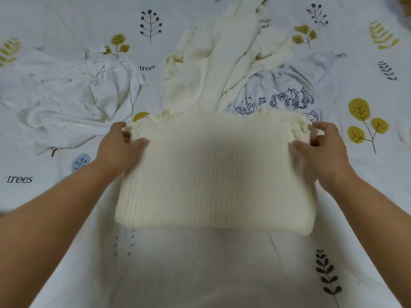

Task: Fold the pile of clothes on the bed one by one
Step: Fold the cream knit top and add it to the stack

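We see a cream ribbed sweater (213, 172), folded, its far corners gripped by left hand (121, 147) and right hand (322, 147).

Left arm: bare, reaching forward from the lower left.
Left hand (120, 147): thumb on top, fingers curled, pinching the left far corner of the cream knit (213, 172).
Right arm: bare, reaching in from the lower right.
Right hand (322, 150): pinching the right far corner likewise.
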A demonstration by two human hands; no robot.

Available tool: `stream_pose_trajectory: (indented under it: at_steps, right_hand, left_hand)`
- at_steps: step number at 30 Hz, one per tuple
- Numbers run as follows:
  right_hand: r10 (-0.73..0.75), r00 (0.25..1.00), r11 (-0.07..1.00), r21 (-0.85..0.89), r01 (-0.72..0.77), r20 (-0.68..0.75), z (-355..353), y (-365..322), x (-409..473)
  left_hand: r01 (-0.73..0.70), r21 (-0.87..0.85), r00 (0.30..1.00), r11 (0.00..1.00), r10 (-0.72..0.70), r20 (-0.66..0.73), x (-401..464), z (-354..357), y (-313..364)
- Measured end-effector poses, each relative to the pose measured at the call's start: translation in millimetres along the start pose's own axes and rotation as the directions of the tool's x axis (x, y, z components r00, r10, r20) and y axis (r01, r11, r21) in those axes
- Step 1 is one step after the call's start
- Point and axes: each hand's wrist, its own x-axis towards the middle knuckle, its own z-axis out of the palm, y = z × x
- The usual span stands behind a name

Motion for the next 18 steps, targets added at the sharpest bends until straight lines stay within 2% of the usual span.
stream_pose_trajectory:
  at_steps: [2,3,5,8,10,13,18]
  right_hand:
    - [-0.066,0.994,0.988,-0.142,0.053,-0.087,3,8,-7]
    - [-0.089,0.987,0.983,-0.175,0.064,-0.137,3,13,-14]
    - [-0.016,0.983,0.991,-0.132,-0.008,-0.181,4,24,-33]
    - [0.209,0.977,0.972,-0.098,-0.211,-0.028,12,43,-65]
    - [0.265,0.964,0.963,-0.064,-0.263,0.029,16,49,-74]
    - [0.268,0.962,0.961,0.052,-0.270,0.047,17,44,-75]
    - [0.203,0.977,0.965,0.154,-0.210,0.061,-6,31,-94]
  left_hand:
    - [-0.014,0.078,0.991,0.997,0.024,-0.130,-14,10,-6]
    - [-0.022,0.060,0.983,0.998,0.033,-0.180,-22,14,-10]
    - [0.020,-0.044,0.981,0.999,-0.028,-0.194,-42,20,-19]
    - [0.161,-0.097,0.978,0.982,-0.172,-0.114,-62,28,-34]
    - [0.181,-0.134,0.977,0.974,-0.194,-0.091,-65,30,-36]
    - [0.144,-0.288,0.985,0.947,-0.165,-0.053,-67,27,-31]
    - [0.010,-0.313,0.991,0.950,-0.050,-0.120,-93,4,-33]
